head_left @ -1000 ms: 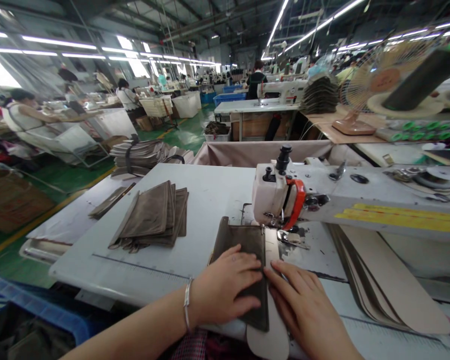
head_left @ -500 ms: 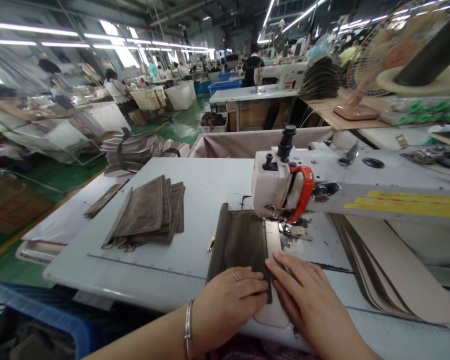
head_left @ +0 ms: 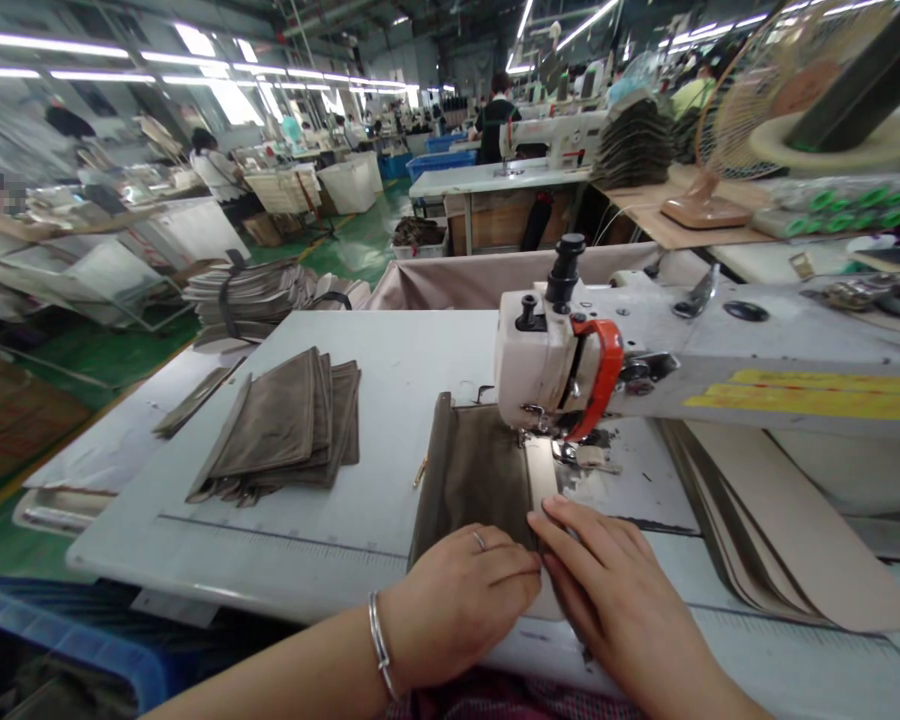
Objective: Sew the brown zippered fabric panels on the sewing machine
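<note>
A dark brown fabric pouch [head_left: 487, 465] with a gold zipper pull [head_left: 420, 471] on its left side lies flat under the head of a sewing machine [head_left: 534, 360]. Along its right edge runs a pale beige strip [head_left: 543, 468], reaching up to the presser foot. My left hand [head_left: 469, 595], with a ring and a silver bangle, has its bent fingers pressed together on the pouch's near right corner; its thumb is hidden. Stretched fingers of my right hand [head_left: 607, 565] lie on the beige strip beside it. The near end of the pouch is covered by my hands.
Stacked brown pouches [head_left: 277, 425] lie left on the white table [head_left: 397, 350]. Beige and brown panels [head_left: 787, 530] sit under the machine arm. A blue crate [head_left: 120, 650] stands lower left, a fan [head_left: 709, 205] at the back right. Other people work farther back.
My left fingers have drawn in and now cover the pouch's near corner, which showed before. My right hand stays almost in place on the strip. The whole view has shifted slightly.
</note>
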### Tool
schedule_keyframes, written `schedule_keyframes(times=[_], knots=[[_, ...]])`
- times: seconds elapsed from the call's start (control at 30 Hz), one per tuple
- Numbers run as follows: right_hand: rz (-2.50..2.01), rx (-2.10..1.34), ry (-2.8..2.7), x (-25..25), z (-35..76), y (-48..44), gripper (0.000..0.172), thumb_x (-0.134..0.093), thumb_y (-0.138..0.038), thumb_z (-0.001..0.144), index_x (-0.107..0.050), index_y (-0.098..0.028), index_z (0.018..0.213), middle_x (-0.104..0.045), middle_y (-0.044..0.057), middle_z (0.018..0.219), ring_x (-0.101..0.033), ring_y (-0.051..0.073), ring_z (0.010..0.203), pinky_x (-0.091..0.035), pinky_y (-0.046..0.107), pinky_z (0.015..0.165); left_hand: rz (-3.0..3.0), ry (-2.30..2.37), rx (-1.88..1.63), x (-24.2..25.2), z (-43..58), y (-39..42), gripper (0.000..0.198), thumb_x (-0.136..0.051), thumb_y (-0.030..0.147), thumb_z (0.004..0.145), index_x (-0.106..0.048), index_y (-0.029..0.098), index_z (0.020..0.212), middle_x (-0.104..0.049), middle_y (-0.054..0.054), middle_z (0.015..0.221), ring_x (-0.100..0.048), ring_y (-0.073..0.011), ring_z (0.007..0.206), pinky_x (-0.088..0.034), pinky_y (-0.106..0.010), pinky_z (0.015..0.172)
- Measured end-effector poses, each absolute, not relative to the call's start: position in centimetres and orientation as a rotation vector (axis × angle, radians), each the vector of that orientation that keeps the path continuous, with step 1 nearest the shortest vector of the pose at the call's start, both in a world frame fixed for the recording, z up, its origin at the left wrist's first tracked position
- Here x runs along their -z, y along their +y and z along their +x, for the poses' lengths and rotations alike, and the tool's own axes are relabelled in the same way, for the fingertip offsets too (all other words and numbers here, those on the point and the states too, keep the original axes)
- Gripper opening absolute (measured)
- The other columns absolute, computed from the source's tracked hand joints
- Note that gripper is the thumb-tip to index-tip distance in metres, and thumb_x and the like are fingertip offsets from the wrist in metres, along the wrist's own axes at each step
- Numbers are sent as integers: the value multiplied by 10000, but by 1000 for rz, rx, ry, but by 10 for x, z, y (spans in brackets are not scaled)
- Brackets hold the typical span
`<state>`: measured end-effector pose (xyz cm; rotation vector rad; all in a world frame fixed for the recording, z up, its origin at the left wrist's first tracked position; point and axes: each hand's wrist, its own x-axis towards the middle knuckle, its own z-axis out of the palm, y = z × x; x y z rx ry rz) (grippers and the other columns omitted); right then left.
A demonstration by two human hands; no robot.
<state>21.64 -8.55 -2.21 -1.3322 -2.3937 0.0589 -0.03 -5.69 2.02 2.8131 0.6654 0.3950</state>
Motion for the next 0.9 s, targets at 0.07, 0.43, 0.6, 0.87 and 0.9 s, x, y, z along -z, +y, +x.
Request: schedule_keyframes(times=[0.07, 0.43, 0.6, 0.87, 0.9], knots=[[-1332, -61, -2396, 22, 216, -85, 421, -481, -210, 944, -470, -244, 1363, -486, 71, 1382, -431, 248, 1259, -373, 427, 975, 2798, 770, -457, -24, 1, -47, 246, -434, 185, 969, -587, 130, 1154, -643, -72, 1177, -572, -174, 1108, -446, -299, 1013], [-1379, -56, -2419, 23, 215, -84, 449, -483, -158, 925, -463, -217, 1369, -477, 90, 1379, -441, 254, 1231, -379, 431, 966, 2888, 988, -355, -16, 12, -12, 365, -452, 267, 978, -498, 131, 1314, -510, -92, 1397, -409, -221, 1350, -316, -405, 1166], [-1379, -51, -2399, 22, 215, -82, 450, -473, -155, 935, -453, -221, 1379, -488, 89, 1364, -438, 254, 1232, -374, 431, 966, 2824, 863, -414, -18, 1, -25, 351, -498, 313, 957, -549, 138, 1257, -568, -80, 1333, -497, -204, 1268, -387, -357, 1126], [-1369, -68, -2424, 20, 216, -80, 414, -466, -163, 942, -485, -218, 1352, -498, 79, 1354, -445, 248, 1225, -369, 425, 970, 2913, 666, -444, -13, -10, -24, 273, -395, 159, 978, -581, 113, 1172, -640, -81, 1213, -564, -185, 1172, -428, -336, 1075], [-1368, -67, -2426, 20, 216, -79, 415, -459, -163, 946, -481, -218, 1357, -500, 77, 1354, -446, 246, 1225, -369, 422, 969, 2926, 654, -433, -14, -9, -22, 274, -391, 169, 980, -581, 107, 1168, -642, -87, 1203, -571, -191, 1157, -442, -339, 1057]])
